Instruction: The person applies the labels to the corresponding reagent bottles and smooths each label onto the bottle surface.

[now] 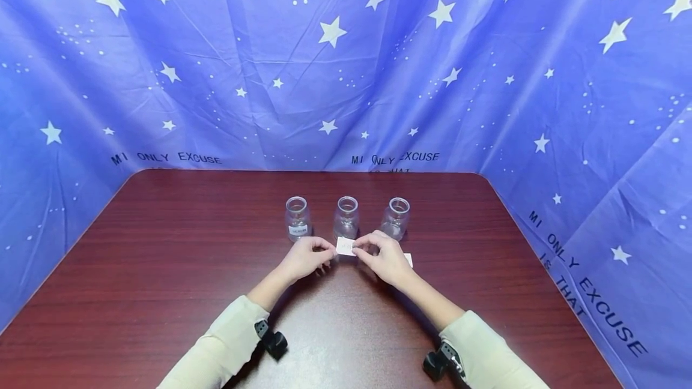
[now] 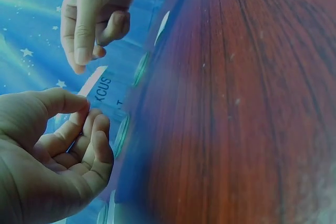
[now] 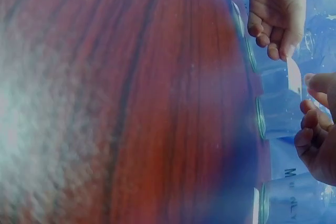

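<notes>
A small white label (image 1: 345, 247) with faint print is held up before the middle glass jar (image 1: 346, 221). My left hand (image 1: 307, 259) pinches its near edge between thumb and forefinger, which shows in both wrist views. At the label's other edge is my right hand (image 1: 385, 260), fingers bent and slightly parted; in the right wrist view its fingertips (image 3: 311, 81) appear just apart from the label (image 3: 294, 77). To the left stands a glass jar (image 1: 297, 219) with a white printed label on its front. Behind my right hand is a third glass jar (image 1: 397, 218), its lower front partly hidden.
Another white piece (image 1: 408, 259) lies by my right hand, mostly covered by it. The jars are lidless and stand in a row on the reddish-brown table (image 1: 162, 245). A blue starry curtain (image 1: 281, 47) hangs round the table's back and sides.
</notes>
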Available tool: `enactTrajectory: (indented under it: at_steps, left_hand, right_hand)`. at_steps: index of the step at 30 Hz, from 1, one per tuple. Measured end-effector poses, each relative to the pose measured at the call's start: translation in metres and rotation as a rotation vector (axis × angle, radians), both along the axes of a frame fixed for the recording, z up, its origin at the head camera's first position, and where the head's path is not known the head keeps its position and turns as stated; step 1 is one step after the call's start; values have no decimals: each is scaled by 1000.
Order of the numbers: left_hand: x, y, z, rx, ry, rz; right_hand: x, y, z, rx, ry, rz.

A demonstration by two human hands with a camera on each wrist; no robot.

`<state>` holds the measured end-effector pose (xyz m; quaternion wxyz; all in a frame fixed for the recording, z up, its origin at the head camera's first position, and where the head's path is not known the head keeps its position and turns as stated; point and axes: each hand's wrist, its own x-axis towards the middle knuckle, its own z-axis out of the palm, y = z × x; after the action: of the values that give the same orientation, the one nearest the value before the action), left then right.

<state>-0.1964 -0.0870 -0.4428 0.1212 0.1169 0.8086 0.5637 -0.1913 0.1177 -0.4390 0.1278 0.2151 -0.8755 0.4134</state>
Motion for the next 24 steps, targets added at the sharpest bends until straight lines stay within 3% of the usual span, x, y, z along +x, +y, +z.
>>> enactTrajectory:
  at_steps: [7, 24]
  left_hand:
    - [1, 4, 1, 32, 24, -38]
    - [2, 8, 3, 36, 80, -66]
  right_hand:
    - [3, -5, 0, 41, -1, 40]
    - [3, -9, -3, 4, -72, 51]
